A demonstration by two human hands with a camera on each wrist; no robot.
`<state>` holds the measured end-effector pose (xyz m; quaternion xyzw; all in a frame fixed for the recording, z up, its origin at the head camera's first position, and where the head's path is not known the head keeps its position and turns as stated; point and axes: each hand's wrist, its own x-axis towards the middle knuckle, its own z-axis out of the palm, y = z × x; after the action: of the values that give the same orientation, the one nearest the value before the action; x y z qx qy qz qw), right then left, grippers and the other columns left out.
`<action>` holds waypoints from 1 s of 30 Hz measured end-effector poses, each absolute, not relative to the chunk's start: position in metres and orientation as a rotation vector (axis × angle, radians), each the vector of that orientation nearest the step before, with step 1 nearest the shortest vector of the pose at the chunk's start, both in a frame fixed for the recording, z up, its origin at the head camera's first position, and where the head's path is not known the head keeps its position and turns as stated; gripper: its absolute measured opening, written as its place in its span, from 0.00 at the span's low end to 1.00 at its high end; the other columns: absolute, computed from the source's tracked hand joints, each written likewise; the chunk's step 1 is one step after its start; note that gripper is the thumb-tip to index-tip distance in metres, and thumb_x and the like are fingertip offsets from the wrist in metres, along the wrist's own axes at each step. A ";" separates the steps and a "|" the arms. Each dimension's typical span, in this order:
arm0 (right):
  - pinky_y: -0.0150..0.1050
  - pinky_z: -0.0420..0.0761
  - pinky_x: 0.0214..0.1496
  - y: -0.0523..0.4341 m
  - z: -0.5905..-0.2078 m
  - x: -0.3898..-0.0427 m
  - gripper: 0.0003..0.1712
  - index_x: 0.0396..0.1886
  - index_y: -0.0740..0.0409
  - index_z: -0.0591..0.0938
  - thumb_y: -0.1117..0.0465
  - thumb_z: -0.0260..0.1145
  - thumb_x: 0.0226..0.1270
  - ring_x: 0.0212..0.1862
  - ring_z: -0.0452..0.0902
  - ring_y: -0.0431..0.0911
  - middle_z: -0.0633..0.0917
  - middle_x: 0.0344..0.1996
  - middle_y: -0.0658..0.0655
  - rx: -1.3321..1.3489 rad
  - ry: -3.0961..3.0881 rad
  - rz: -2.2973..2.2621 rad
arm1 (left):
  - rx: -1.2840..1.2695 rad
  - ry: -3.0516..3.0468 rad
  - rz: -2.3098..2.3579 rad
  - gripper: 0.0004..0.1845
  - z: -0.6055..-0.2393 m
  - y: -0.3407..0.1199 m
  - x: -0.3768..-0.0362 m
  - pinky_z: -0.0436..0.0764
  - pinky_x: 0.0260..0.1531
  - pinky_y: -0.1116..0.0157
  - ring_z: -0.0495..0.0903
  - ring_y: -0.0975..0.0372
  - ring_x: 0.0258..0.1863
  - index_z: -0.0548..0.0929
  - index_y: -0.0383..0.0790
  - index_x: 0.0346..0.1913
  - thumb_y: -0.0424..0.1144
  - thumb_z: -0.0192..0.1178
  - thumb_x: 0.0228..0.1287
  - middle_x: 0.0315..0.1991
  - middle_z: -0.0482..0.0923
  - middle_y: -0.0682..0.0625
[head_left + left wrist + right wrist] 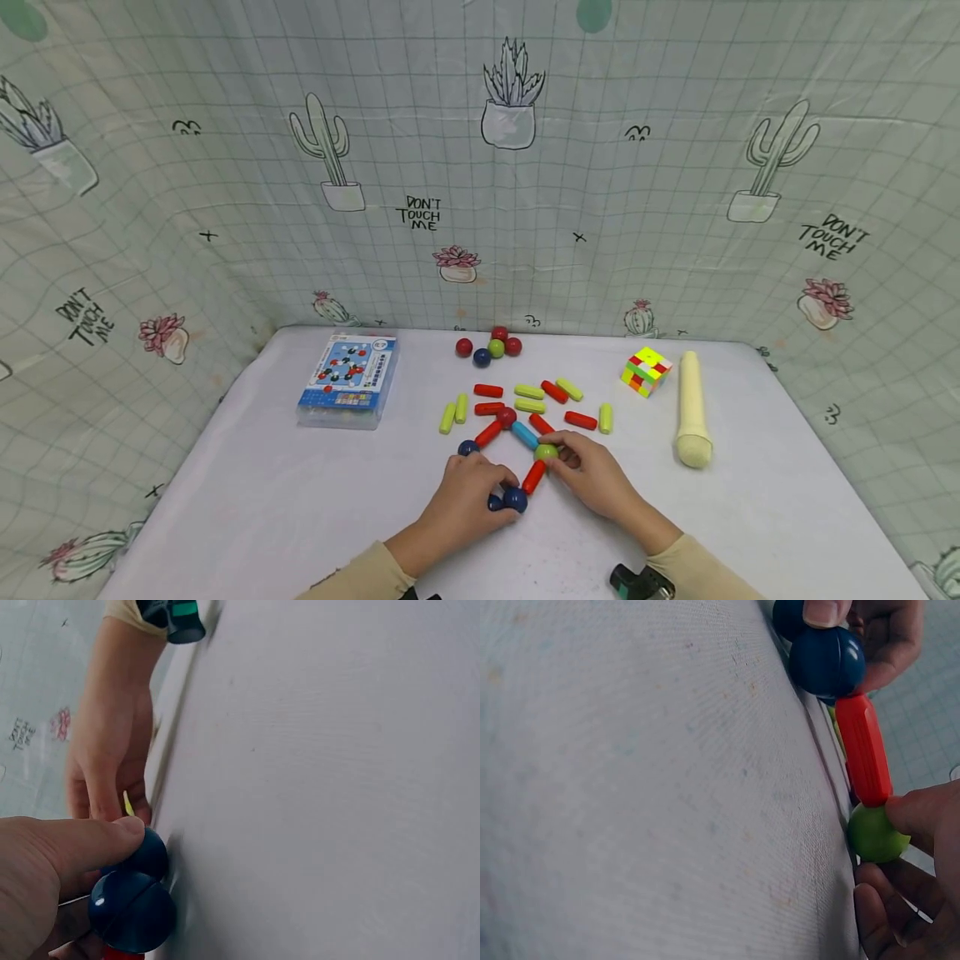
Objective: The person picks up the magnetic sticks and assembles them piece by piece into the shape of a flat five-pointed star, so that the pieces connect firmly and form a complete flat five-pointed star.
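A chain of balls and sticks lies on the table below my hands. My left hand pinches one dark blue ball with the thumb on it, and a second dark blue ball sits right against that one. From the second ball a red stick runs to a green ball, which my right hand grips between thumb and fingers. A light blue stick links the green ball to a dark red ball. Another red stick leads from there towards a further blue ball, partly behind my left hand.
Loose red and yellow-green sticks lie beyond the chain, with several balls at the back. A boxed set lies back left. A puzzle cube and a pale yellow mallet-like object are at the right.
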<state>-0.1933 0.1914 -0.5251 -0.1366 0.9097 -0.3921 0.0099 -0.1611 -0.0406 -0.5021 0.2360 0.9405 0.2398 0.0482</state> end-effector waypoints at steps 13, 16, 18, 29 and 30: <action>0.32 0.79 0.40 0.190 -0.524 -0.194 0.17 0.55 0.45 0.85 0.62 0.71 0.68 0.36 0.76 0.38 0.82 0.36 0.43 -0.421 2.845 -1.221 | 0.683 2.864 0.757 0.19 -0.500 -0.038 -0.157 0.69 0.51 0.56 0.72 0.66 0.43 0.89 0.52 0.47 0.53 0.78 0.54 0.35 0.82 0.64; 0.32 0.79 0.41 0.190 -0.525 -0.193 0.17 0.55 0.46 0.85 0.62 0.71 0.68 0.37 0.76 0.38 0.82 0.37 0.42 -0.428 2.847 -1.227 | 0.674 2.861 0.805 0.19 -0.502 -0.040 -0.157 0.69 0.51 0.56 0.72 0.66 0.44 0.89 0.52 0.48 0.53 0.77 0.55 0.36 0.82 0.65; 0.32 0.80 0.41 0.190 -0.525 -0.193 0.17 0.56 0.46 0.84 0.62 0.71 0.68 0.37 0.77 0.38 0.82 0.37 0.43 -0.430 2.847 -1.229 | 0.670 2.870 0.845 0.18 -0.504 -0.043 -0.159 0.69 0.51 0.56 0.72 0.66 0.44 0.89 0.51 0.48 0.53 0.76 0.57 0.36 0.82 0.65; 0.33 0.80 0.43 0.188 -0.524 -0.191 0.20 0.58 0.45 0.83 0.62 0.72 0.67 0.38 0.77 0.39 0.81 0.39 0.43 -0.370 2.849 -1.243 | 0.395 3.096 1.125 0.17 -0.521 -0.078 -0.180 0.77 0.57 0.51 0.77 0.56 0.55 0.84 0.46 0.55 0.41 0.71 0.64 0.55 0.79 0.50; 0.33 0.80 0.43 0.188 -0.524 -0.191 0.20 0.58 0.45 0.83 0.63 0.72 0.67 0.38 0.77 0.38 0.81 0.40 0.44 -0.369 2.850 -1.250 | 0.366 3.084 1.140 0.17 -0.523 -0.080 -0.182 0.78 0.56 0.52 0.78 0.56 0.53 0.84 0.46 0.55 0.41 0.71 0.64 0.54 0.79 0.49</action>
<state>-0.1910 0.1880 -0.5244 -0.1177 0.9094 -0.3989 0.0038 -0.1819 -0.0805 -0.5231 0.1102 0.9290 0.3434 -0.0834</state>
